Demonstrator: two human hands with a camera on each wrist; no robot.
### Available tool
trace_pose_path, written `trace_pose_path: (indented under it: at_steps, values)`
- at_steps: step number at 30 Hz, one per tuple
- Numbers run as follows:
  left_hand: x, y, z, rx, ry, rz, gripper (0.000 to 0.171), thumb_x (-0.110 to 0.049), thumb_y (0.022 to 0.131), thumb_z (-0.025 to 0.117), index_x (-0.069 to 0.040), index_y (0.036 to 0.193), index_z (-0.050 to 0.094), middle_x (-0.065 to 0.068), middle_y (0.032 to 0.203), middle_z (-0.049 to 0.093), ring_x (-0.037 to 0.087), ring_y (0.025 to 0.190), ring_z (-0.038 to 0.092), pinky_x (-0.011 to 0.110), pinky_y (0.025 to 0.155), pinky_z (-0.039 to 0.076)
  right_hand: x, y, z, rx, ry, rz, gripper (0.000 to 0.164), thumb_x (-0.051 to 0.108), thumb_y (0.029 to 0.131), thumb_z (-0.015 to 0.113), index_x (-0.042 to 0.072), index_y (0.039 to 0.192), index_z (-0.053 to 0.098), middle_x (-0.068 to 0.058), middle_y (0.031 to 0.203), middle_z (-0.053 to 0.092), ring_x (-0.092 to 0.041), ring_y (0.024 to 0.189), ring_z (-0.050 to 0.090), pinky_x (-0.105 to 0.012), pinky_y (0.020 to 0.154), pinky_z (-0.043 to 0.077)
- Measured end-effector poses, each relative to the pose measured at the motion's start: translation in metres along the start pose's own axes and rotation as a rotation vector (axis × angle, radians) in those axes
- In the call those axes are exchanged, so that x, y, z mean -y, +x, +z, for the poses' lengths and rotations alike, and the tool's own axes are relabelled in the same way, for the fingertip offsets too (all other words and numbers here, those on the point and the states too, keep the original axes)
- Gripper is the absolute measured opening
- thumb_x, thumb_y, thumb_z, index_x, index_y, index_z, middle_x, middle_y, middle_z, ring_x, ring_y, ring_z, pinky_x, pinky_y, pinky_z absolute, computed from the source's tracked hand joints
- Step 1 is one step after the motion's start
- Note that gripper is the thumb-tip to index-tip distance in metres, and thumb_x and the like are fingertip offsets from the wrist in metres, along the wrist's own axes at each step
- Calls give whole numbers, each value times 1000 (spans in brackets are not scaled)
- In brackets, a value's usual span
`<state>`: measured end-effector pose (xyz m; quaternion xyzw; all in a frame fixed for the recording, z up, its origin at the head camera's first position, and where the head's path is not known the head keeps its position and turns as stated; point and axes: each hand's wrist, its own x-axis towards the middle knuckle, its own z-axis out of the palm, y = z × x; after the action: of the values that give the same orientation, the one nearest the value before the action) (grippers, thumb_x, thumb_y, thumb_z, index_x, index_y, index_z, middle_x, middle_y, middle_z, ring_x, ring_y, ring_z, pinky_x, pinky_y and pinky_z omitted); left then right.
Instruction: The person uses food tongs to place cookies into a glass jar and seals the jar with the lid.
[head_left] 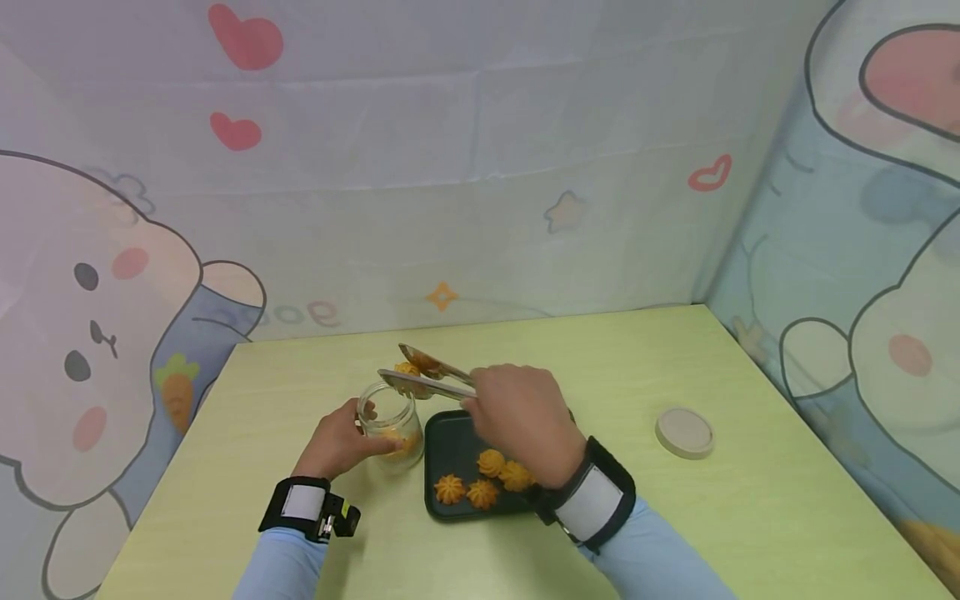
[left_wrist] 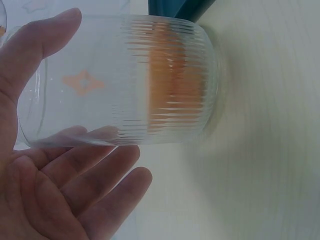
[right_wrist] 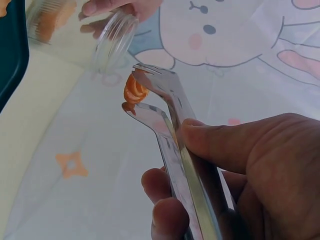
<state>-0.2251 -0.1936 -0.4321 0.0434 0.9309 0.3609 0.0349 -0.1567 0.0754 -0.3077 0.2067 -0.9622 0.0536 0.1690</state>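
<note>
My left hand [head_left: 341,442] holds an upright clear glass jar [head_left: 410,423], thumb on one side and fingers on the other. Orange-brown cookies [left_wrist: 175,75] lie at the bottom of the jar, seen through its ribbed wall in the left wrist view. In my right hand [head_left: 528,421] are metal tongs [right_wrist: 167,122], gripped between thumb and fingers. Their tips pinch one swirled cookie [right_wrist: 135,90], above and beside the jar's open mouth. Under the right hand sits a dark green tray [head_left: 448,437] with several golden cookies [head_left: 482,494] on it, some partly hidden by the hand.
A round, pale beige lid [head_left: 686,432] lies on the light yellow table [head_left: 765,500], right of the tray. Behind the table hangs a printed cloth backdrop [head_left: 480,167] with hearts and cartoon animals, and another stretch of it runs along the right side.
</note>
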Motion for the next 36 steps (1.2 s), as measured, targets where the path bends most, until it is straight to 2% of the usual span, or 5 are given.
trace_pose_path:
  at_steps: [6, 17, 27, 33, 36]
  values:
    - [-1, 0, -1, 6, -11, -6, 75, -45, 70, 88, -1, 122, 57, 15, 112, 65, 29, 97, 61, 42, 76, 50, 9, 6, 0, 37, -3, -7, 27, 32, 90, 74, 15, 74, 61, 6, 57, 47, -12, 46, 44, -29, 39, 36]
    - [0, -2, 0, -1, -22, 1, 74, -43, 70, 88, -2, 124, 58, 13, 110, 67, 28, 96, 62, 41, 74, 50, 19, 9, 10, 49, -5, -47, 26, 33, 90, 74, 15, 75, 63, 7, 58, 48, -11, 46, 44, -27, 40, 36]
    - [0, -2, 0, -9, -23, 9, 76, -43, 70, 89, -2, 125, 58, 12, 110, 67, 26, 96, 62, 41, 75, 50, 17, 8, 14, 36, -4, -47, 27, 34, 89, 75, 15, 74, 62, 7, 57, 47, -10, 46, 43, -27, 40, 35]
    - [-1, -2, -1, 8, -11, -8, 68, -43, 70, 88, -4, 116, 57, 11, 101, 64, 25, 86, 59, 37, 66, 47, 14, 6, 14, 27, 9, -32, 29, 34, 89, 75, 16, 72, 60, 7, 56, 46, -10, 45, 43, -28, 39, 35]
    - [-1, -3, -1, 9, -7, -14, 68, -43, 71, 88, -4, 117, 57, 12, 104, 65, 27, 90, 60, 37, 67, 48, 11, 5, 14, 21, 7, -23, 31, 35, 89, 75, 17, 70, 57, 7, 55, 45, -10, 45, 42, -28, 38, 35]
